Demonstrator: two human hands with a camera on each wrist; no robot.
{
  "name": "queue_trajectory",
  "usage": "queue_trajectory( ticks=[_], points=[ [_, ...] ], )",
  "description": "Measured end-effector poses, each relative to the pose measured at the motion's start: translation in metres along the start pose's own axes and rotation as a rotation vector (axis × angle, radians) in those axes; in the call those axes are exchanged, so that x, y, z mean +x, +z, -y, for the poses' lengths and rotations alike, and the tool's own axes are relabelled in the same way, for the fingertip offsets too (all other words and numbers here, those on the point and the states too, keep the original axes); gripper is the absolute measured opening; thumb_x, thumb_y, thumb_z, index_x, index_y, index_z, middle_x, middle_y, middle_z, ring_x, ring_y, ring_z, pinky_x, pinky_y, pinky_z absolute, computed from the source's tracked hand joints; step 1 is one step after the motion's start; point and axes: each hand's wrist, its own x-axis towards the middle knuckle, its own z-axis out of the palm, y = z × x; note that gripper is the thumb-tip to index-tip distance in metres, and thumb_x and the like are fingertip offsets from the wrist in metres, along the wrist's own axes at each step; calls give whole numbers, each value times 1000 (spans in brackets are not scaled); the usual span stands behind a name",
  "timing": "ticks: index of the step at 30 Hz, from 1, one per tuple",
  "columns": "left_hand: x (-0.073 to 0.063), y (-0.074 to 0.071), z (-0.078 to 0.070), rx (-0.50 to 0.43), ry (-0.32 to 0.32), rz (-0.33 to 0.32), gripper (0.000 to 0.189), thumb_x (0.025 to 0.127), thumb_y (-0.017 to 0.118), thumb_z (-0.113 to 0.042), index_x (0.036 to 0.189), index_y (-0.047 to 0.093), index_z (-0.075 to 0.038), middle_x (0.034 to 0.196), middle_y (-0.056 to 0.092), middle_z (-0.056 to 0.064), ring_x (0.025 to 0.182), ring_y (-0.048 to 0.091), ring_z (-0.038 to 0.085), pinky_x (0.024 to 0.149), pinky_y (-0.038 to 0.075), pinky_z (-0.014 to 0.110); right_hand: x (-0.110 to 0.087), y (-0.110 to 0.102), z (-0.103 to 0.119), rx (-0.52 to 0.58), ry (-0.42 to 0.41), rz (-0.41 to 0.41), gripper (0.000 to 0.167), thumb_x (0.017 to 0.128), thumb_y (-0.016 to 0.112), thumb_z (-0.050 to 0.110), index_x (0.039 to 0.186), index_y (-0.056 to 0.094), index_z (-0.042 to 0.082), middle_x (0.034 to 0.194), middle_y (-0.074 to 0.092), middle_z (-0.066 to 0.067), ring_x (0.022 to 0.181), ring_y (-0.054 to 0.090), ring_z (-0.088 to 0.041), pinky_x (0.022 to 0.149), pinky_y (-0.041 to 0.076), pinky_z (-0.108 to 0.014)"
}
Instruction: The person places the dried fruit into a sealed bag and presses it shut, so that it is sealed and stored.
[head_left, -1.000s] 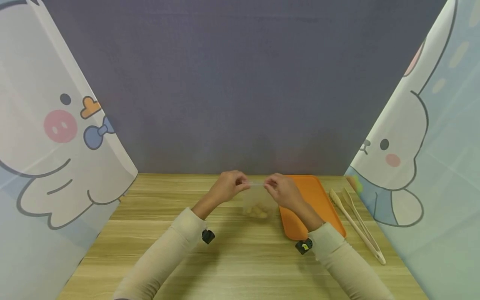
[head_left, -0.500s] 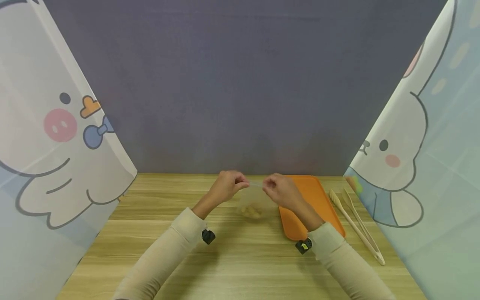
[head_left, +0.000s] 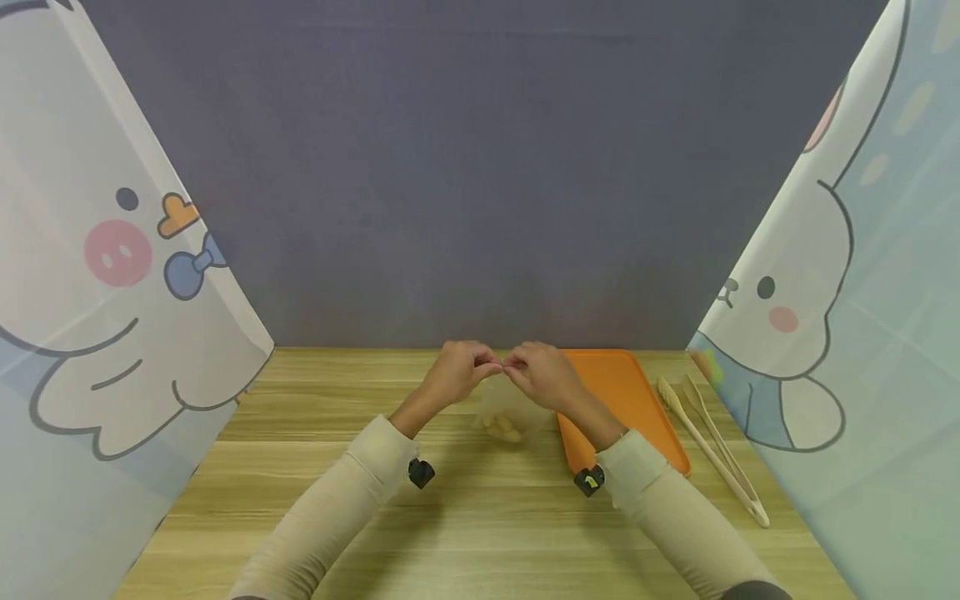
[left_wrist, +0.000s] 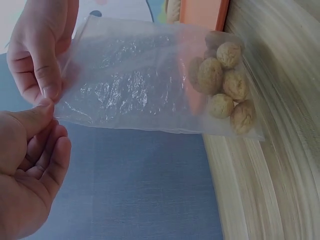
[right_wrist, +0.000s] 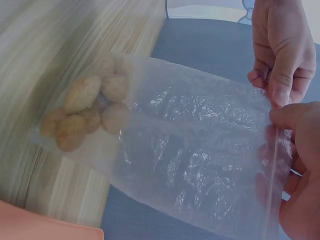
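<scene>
A clear plastic zip bag [left_wrist: 135,75] hangs upright above the table, with several wrinkled tan-brown roundish lumps [left_wrist: 210,76] gathered at its bottom. My left hand [head_left: 455,372] pinches one top corner of the bag between thumb and fingers, its tip also visible in the right wrist view. Right beside it, my right hand [head_left: 546,377] pinches the bag's top edge, along the zip strip [right_wrist: 272,175]. The fingertips of both hands meet at that corner. In the head view the hands hide most of the bag's mouth.
To the right lies an orange tray [head_left: 637,408], partly covered by my right forearm. Light wooden tongs [head_left: 723,462] rest beyond it on the wood-grain table [head_left: 315,467]. A dark grey backdrop [head_left: 480,167] and cartoon-printed side panels enclose the table.
My right hand has moved left along the bag's top edge until its fingertips meet the left hand's. The left hand has barely moved. The bag's lower part has shifted slightly.
</scene>
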Motion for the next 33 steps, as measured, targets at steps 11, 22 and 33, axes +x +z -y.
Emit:
queue_trajectory(
  ticks=[11,22,33],
  points=[
    [-1,0,4,5,21,-15,11,91,76,-22,88,79,-12,82,76,1,64,64,4,58,50,17,0,-1,-3,-4,-24,-12,14,97,71,20,95,77,8,90,75,-4,79,69,-19,73,59,-38],
    [1,-1,4,-13,38,-59,7,88,79,-18,86,80,-11,79,76,1,63,62,4,58,50,18,-7,-6,-11,-14,-66,-56,9,94,73,15,91,74,7,85,73,-4,72,65,-15,65,56,-31],
    [-3,-10,9,-15,-5,-81,6,89,78,-16,90,81,-11,83,76,0,65,63,5,59,51,20,-21,-16,-27,-14,34,5,7,93,73,15,92,71,8,87,71,-3,76,67,-16,69,58,-33]
  ],
)
